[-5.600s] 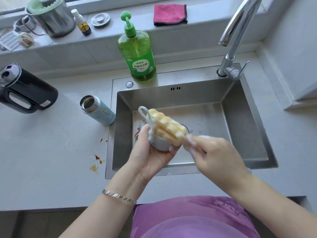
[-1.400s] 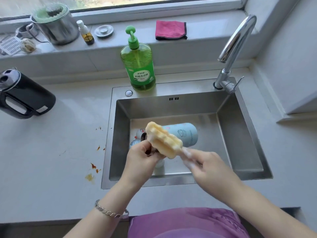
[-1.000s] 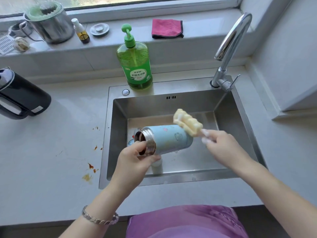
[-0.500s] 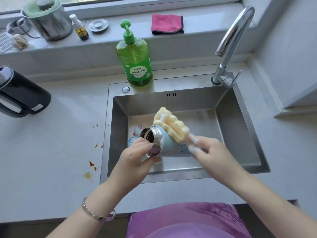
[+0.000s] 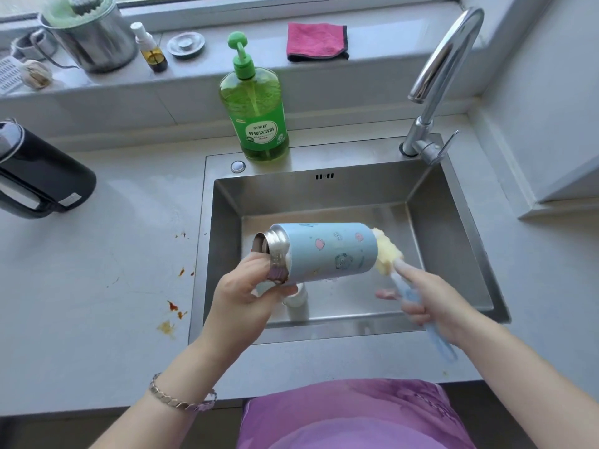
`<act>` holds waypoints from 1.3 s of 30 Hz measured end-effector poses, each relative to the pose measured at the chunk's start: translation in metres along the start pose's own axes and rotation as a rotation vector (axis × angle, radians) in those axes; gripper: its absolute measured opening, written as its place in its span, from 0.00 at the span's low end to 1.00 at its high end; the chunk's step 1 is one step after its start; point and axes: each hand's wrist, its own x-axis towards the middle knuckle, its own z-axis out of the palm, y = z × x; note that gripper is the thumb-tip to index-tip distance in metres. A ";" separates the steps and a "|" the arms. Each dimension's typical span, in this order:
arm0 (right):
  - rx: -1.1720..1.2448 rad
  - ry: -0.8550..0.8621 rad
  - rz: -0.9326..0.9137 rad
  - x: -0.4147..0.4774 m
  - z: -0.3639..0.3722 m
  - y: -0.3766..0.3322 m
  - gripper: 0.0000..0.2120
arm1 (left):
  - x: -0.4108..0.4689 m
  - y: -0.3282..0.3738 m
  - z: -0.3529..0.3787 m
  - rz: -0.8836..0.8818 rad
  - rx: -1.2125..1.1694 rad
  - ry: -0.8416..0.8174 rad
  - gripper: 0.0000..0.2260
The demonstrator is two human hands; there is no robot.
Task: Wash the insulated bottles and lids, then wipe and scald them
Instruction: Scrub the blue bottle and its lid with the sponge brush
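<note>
A light blue insulated bottle with small cartoon prints lies on its side above the steel sink, its open steel mouth pointing left. My left hand grips it at the steel neck. My right hand holds the pale blue handle of a yellow sponge brush, whose foamy head presses against the bottle's base on the right. A white lid part shows in the sink under the bottle, partly hidden.
A green dish soap pump bottle stands behind the sink, the tap at back right. A black kettle lies on the left counter, near orange stains. The sill holds a pink cloth, steel pot, small bottle and metal lid.
The sponge brush has moved from the bottle's upper side near the mouth to its base at the right. The bottle has turned more level in my left hand.
</note>
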 end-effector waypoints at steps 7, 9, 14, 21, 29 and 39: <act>0.292 -0.273 0.111 0.002 0.012 -0.005 0.27 | 0.008 -0.002 0.008 0.183 0.161 -0.235 0.08; 0.332 -0.271 0.141 0.004 0.010 -0.003 0.24 | 0.010 -0.001 0.007 0.216 0.192 -0.298 0.08; 0.389 -0.262 0.023 0.007 0.007 0.009 0.24 | 0.012 0.013 -0.002 -0.130 0.137 -0.489 0.18; 0.025 -0.097 -0.411 -0.004 0.004 0.005 0.30 | 0.021 0.035 0.006 -1.190 -0.727 -0.123 0.17; -0.593 0.265 -0.705 -0.019 0.012 0.019 0.07 | 0.008 0.029 0.016 -0.893 -0.545 0.132 0.09; -0.791 0.273 -0.946 -0.036 0.040 0.009 0.09 | -0.001 0.043 0.022 -0.661 -0.388 0.130 0.10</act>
